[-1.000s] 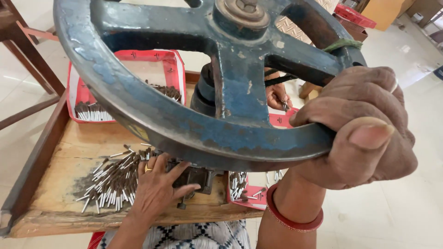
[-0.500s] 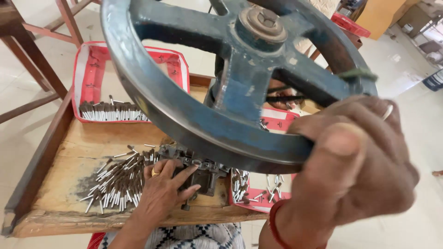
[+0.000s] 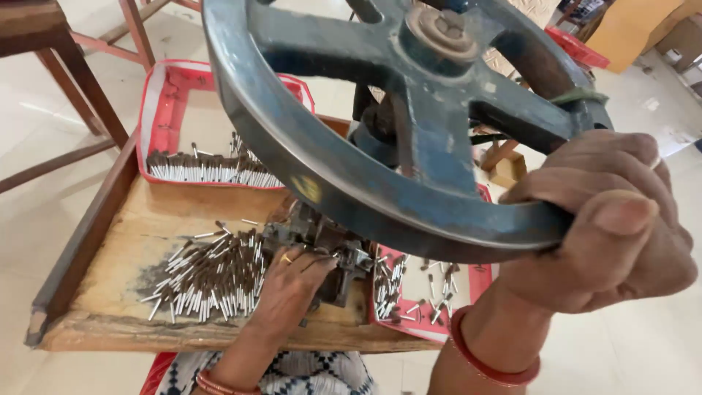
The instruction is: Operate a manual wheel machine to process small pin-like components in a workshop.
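The rim of a large blue-grey iron wheel (image 3: 409,146) is held in the right hand (image 3: 592,227), the grip closed tightly around its lower edge, with the thumb laid flat along the outside. The wheel fills the upper part of the view and stands above a small metal press (image 3: 329,256) fixed to the wooden counter (image 3: 153,227). The left hand (image 3: 289,285) rests at the press, its fingers curled at the working parts; whether a piece is pinched between them cannot be told.

A loose heap of small metal pins (image 3: 208,274) lies just beside the left hand. More pins are lined up in a red tray (image 3: 157,110) at the far side of the counter, and others are scattered in a second red tray (image 3: 468,289) below the wheel.

The wheel is judged heavy and stiff, its worn rim smooth and possibly slippery, so the rim is best taken with a full wrap of the hand. The pins are judged light, rigid and easily scattered, best taken singly by the fingertips.
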